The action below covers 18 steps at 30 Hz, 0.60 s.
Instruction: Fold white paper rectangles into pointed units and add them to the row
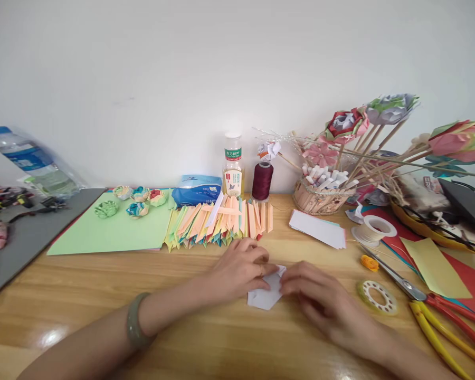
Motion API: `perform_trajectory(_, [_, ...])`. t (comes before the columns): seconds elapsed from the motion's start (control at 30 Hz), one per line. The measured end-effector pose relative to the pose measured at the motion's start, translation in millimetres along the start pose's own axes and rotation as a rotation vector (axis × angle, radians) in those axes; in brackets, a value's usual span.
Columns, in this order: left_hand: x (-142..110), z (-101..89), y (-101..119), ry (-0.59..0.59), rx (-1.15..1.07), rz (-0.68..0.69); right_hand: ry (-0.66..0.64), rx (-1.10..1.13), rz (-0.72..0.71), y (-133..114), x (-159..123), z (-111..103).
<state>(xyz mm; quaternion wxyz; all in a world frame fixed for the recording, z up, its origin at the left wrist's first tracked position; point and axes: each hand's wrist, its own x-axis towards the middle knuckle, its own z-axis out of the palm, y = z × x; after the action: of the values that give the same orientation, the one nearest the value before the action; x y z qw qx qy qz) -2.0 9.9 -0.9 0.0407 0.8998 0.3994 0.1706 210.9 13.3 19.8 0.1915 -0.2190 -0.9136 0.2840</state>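
Observation:
A small white sheet of paper (263,300) with folded corners lies on the wooden table in front of me. My left hand (243,268), a ring on one finger and a bangle (138,321) on its wrist, presses the paper from the left with bent fingers. At the paper's right edge, the fingers of my right hand (320,296) are closed together on a folded corner. Just behind the hands lies a pile of folded coloured paper strips (221,219). A stack of white paper rectangles (316,228) rests farther right.
Paper flowers (106,209) sit on green sheets (114,237) at left. Scissors (409,287), pliers (435,338), a tape roll (378,297) and a thread spool (376,229) lie right. Behind stand a bottle (233,169), purple thread (262,181) and a basket (320,198).

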Motion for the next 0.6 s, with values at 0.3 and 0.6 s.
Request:
perform_trajectory(0.3, [-5.3,-6.9,2.2,0.164,-0.067,-0.059,0.102,-0.453,-0.04,26.1,-2.8,4.5])
perform_trajectory(0.6, [-24.8,8.4,4.4,0.251,0.071,0.023,0.141,-0.297,0.072,25.6,-7.1,10.8])
